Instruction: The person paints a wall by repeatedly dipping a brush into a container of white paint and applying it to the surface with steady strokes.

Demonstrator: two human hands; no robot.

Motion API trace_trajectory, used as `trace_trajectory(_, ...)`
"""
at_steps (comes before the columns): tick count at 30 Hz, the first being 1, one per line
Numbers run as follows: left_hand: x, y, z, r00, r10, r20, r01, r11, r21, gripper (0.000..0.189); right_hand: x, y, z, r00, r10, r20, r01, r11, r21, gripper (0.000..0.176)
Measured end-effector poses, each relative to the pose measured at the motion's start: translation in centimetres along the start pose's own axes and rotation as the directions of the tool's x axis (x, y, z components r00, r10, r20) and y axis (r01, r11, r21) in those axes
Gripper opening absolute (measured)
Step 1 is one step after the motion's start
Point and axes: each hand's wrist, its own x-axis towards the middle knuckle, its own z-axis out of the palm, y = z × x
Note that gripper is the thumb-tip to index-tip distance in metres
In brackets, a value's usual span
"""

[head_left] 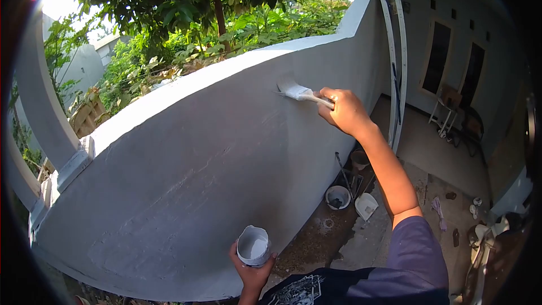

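Note:
My right hand is closed round the handle of a paintbrush, whose pale-coated bristles touch the upper part of the grey wall. Low in front of my body, my left hand grips a paint cup with a ragged rim. Whitish paint shows inside the cup, which is held upright close to the wall. A lighter painted area lies on the wall to the right of the brush, while the surface to its left looks darker and rough.
A folded ladder leans at the wall's far end. On the ground below are a bucket, a white dustpan and a brown pot. A chair stands by the house. Plants grow behind the wall.

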Motion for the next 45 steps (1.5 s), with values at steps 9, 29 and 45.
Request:
trace_trajectory(9,0.1,0.9,0.1,0.999,0.026,0.039,-0.027,0.999,0.037,0.101,-1.2,2.3,-0.7,0.948,0.005,0.317,0.013,0.998,-0.054,0.034)
trace_trajectory(29,-0.7,1.6,-0.3,0.998,0.009,-0.07,-0.01,1.0,-0.003,0.1,-5.6,4.3,2.9,0.842,0.071,0.534,-0.047,0.997,-0.059,0.033)
trace_trajectory(45,-0.6,2.1,2.2,0.999,0.015,-0.032,-0.014,0.999,0.036,0.105,-4.3,4.0,6.0,0.984,-0.01,-0.177,0.054,0.967,0.249,0.027)
